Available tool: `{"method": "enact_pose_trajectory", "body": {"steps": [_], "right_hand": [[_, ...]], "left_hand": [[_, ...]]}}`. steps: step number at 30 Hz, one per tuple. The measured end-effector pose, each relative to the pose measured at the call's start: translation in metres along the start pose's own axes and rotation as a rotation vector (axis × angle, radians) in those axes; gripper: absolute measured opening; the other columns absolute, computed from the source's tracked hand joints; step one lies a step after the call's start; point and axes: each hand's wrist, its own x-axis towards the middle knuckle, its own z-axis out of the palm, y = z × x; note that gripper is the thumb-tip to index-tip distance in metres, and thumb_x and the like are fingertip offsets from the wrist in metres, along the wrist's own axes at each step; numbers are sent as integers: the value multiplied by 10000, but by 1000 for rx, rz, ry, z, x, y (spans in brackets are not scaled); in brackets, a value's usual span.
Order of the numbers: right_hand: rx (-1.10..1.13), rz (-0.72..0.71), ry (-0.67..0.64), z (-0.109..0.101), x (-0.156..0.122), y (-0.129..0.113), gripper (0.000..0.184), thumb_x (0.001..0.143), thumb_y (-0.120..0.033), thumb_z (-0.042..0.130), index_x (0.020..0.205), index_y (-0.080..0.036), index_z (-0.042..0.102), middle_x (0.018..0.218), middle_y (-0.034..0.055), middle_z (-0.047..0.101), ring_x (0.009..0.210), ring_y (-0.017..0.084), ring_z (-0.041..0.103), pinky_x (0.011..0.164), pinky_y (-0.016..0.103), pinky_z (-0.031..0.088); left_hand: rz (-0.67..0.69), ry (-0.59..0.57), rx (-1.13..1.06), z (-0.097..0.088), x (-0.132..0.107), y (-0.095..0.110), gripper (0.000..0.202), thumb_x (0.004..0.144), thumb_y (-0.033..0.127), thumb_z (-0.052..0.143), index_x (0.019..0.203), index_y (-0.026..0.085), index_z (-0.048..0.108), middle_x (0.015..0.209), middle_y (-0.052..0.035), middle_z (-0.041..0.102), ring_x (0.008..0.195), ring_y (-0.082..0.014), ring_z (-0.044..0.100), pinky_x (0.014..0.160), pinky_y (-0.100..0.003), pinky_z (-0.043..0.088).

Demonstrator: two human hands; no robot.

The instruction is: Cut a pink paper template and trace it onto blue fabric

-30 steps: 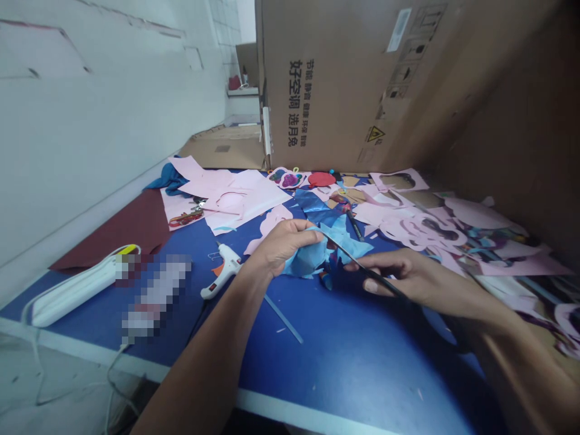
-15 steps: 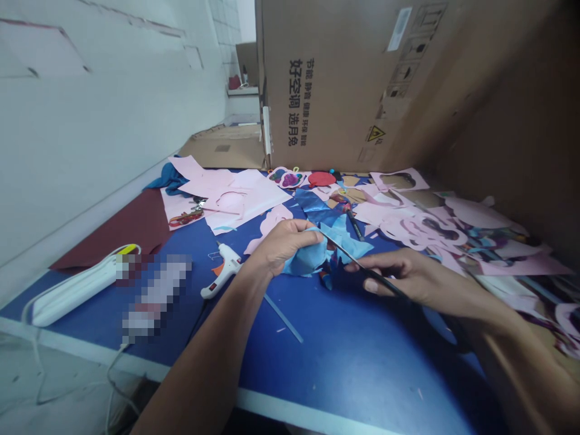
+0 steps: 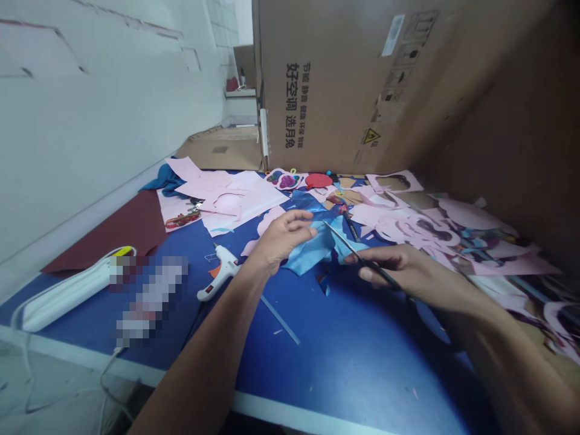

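My left hand (image 3: 281, 237) pinches a piece of shiny blue paper (image 3: 312, 249) just above the blue table (image 3: 353, 356), fingers curled over its upper edge. My right hand (image 3: 403, 272) grips dark scissors (image 3: 357, 254) whose blades point up and left towards the paper's right side. The blade tips lie close to my left fingertips. A small dark blue scrap (image 3: 324, 283) lies on the table under the paper.
A white glue gun (image 3: 218, 277) and a thin glue stick (image 3: 280, 320) lie left of my hands. Pink paper sheets (image 3: 235, 199) and cut-outs (image 3: 421, 226) cover the back and right. A large cardboard box (image 3: 362, 78) stands behind; a white power strip (image 3: 67, 296) lies left.
The left hand has turned the blue paper and lifted its fingers a little. The scissors have shifted slightly up and left with the right hand. The view has tilted slightly.
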Motion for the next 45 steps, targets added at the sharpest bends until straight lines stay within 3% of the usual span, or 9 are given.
{"method": "enact_pose_trajectory", "body": {"steps": [3,6,8,13,18,25,32,38,45], "right_hand": [[40,5,34,0,2,0,582,795,-741,888,1097,-245,932,743,39,680,671,179,520,606,310,450],[67,9,96,1,4,1,595,770,-734,912,1095,-236,924,710,21,639,676,179,518,632,317,451],[73,23,138,2,5,2,628,745,-742,924,1097,-222,918,702,15,640,676,179,526,643,319,452],[56,28,205,5,3,-4,699,758,-810,872,1116,-210,894,687,9,646,671,185,533,663,334,444],[118,-12,235,11,1,-12,589,766,-814,866,709,-237,763,664,22,580,746,224,570,696,344,454],[290,-77,225,17,0,-5,559,781,-778,885,728,-240,742,669,24,566,721,222,536,688,353,443],[344,-107,215,19,3,5,524,810,-718,897,711,-237,714,668,13,569,715,208,506,715,353,455],[353,-110,236,18,3,1,555,808,-718,896,639,-236,681,677,18,553,734,208,513,722,335,434],[336,-117,208,20,4,0,566,800,-729,903,650,-231,681,669,17,564,754,214,522,746,334,421]], "left_hand": [[169,262,122,5,2,0,364,773,151,883,1099,204,730,1099,-43,777,812,-120,646,742,-228,496],[317,417,236,12,0,2,159,806,146,830,909,203,722,879,9,719,734,-114,589,703,-225,460],[271,325,252,17,-4,3,131,857,185,785,761,200,696,738,21,672,656,-110,557,636,-230,422],[-207,-89,147,30,-10,-7,183,891,278,770,741,178,743,704,-33,724,531,-95,554,512,-229,366],[-417,-236,-139,37,-11,-20,186,900,335,817,955,162,775,745,-52,745,520,-105,598,488,-219,400],[-619,-34,-566,40,-7,-19,81,949,121,663,878,138,699,728,-63,713,504,-93,570,451,-177,367],[-470,100,-683,38,-2,-22,242,766,-30,659,884,180,642,735,-15,666,568,-108,595,538,-192,460],[-419,167,-751,33,1,-13,62,970,133,657,916,163,665,786,-54,692,665,-150,690,601,-238,563],[-484,260,-858,33,0,-9,366,1130,451,594,895,171,627,711,-26,659,603,-146,682,567,-240,591]]}}
